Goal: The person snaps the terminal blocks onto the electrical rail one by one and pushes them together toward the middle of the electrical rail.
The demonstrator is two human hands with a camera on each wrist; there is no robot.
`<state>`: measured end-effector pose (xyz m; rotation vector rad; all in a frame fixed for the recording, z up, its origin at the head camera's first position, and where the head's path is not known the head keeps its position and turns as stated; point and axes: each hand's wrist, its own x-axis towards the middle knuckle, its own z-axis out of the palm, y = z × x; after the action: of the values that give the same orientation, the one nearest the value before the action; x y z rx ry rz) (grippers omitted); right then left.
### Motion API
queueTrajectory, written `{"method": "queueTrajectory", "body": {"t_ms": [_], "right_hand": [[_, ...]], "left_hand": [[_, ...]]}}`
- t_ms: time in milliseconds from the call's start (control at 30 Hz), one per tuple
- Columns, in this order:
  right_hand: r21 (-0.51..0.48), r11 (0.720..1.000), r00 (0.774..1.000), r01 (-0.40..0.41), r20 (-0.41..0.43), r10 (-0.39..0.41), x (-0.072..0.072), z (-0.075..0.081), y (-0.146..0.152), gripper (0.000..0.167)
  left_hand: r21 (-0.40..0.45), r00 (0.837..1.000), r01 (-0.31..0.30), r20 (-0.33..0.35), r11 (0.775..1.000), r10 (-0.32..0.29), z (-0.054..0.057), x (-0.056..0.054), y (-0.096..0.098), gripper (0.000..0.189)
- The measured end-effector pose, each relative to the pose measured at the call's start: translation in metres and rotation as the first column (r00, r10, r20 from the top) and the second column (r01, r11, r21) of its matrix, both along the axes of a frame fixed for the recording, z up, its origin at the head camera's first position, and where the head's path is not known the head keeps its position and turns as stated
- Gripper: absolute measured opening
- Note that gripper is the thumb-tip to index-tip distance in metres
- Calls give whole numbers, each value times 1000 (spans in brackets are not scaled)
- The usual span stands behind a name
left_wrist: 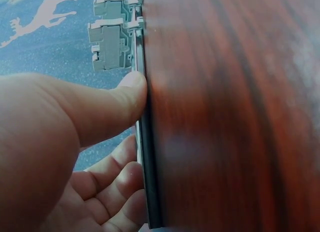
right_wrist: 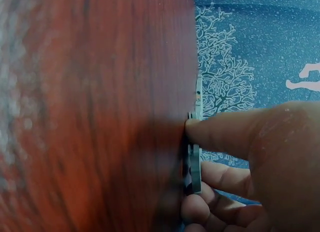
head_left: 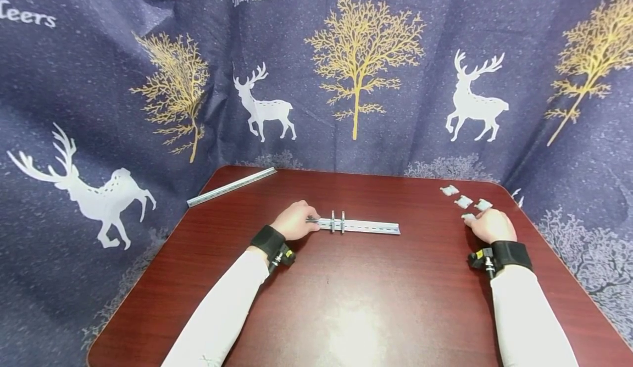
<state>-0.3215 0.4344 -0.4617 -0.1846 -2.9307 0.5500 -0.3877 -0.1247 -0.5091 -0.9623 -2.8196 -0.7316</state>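
Note:
My left hand (head_left: 296, 221) grips the left end of a slotted metal DIN rail (head_left: 371, 227), thumb on one side and fingers curled on the other. Two grey terminal blocks (left_wrist: 110, 44) sit upright on the rail, side by side, just past the thumb in the left wrist view. Over at the table's right side, my right hand (head_left: 494, 227) pinches a flat-lying terminal block (right_wrist: 195, 169) between thumb and fingers, low at the tabletop. Part of that block is hidden by the hand. Further loose terminal blocks (head_left: 463, 201) lie just beyond the fingers.
A second, longer DIN rail (head_left: 232, 187) lies slanted near the table's back left edge. The dark red wooden table (head_left: 376, 284) has a rounded back corner on each side. A blue curtain (head_left: 386, 153) printed with deer and trees hangs around it.

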Motion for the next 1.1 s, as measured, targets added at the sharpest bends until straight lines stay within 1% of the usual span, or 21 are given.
{"method": "queueTrajectory", "body": {"t_ms": [133, 167, 200, 267, 300, 333, 367, 467, 567, 600, 700, 867, 1000, 1067, 1100], "right_hand": [[-9, 1000, 1000, -20, -19, 20, 0, 0, -2, 44], [-9, 1000, 999, -28, -28, 28, -1, 0, -3, 44], [-9, 999, 999, -36, -37, 36, -1, 0, -5, 43], [-9, 999, 997, -53, -59, 52, -2, 1, -8, 42], [-14, 998, 996, -57, -72, 56, -3, 1, -10, 41], [-19, 998, 995, -59, -85, 57, -3, 2, -12, 40], [-21, 998, 993, -66, -99, 63, -4, 2, -14, 40], [-24, 996, 986, -87, -142, 83, -8, 4, -23, 39], [-22, 992, 976, -124, -181, 118, -11, 7, -31, 38], [-27, 991, 974, -132, -189, 125, -11, 8, -35, 37], [-47, 987, 971, -154, -191, 142, -11, 11, -45, 39], [-57, 983, 970, -174, -179, 162, -12, 15, -63, 41], [-47, 976, 960, -215, -193, 202, -13, 16, -80, 38], [-51, 970, 956, -237, -189, 224, -14, 15, -88, 38], [-55, 968, 955, -244, -185, 230, -13, 15, -92, 38]], "left_hand": [[2, 1000, -10, -4, 1000, 10, -6, -3, -1, 26], [3, 1000, -10, -2, 1000, 10, -4, -1, -1, 26], [6, 1000, -12, 3, 1000, 12, 0, 1, -1, 26], [-1, 1000, -13, 16, 1000, 13, 12, 12, 2, 25], [2, 1000, -16, 21, 1000, 16, 16, 15, 3, 25], [0, 999, -17, 28, 1000, 17, 23, 21, 4, 25], [3, 1000, -6, 23, 1000, 6, 22, 20, 2, 26], [-11, 1000, -16, 18, 1000, 16, 30, 28, 4, 26], [-25, 999, -31, 13, 999, 31, 32, 31, 6, 26], [-38, 998, -52, 27, 998, 53, 41, 37, 9, 25], [-53, 997, -67, 31, 996, 69, 41, 37, 11, 26], [-62, 997, -71, 31, 996, 73, 40, 35, 10, 26], [-38, 997, -60, 36, 997, 62, 35, 31, 7, 26], [-7, 1000, -23, 3, 1000, 23, 17, 16, 1, 29], [5, 1000, -14, -3, 1000, 14, 15, 15, 0, 29]]}}
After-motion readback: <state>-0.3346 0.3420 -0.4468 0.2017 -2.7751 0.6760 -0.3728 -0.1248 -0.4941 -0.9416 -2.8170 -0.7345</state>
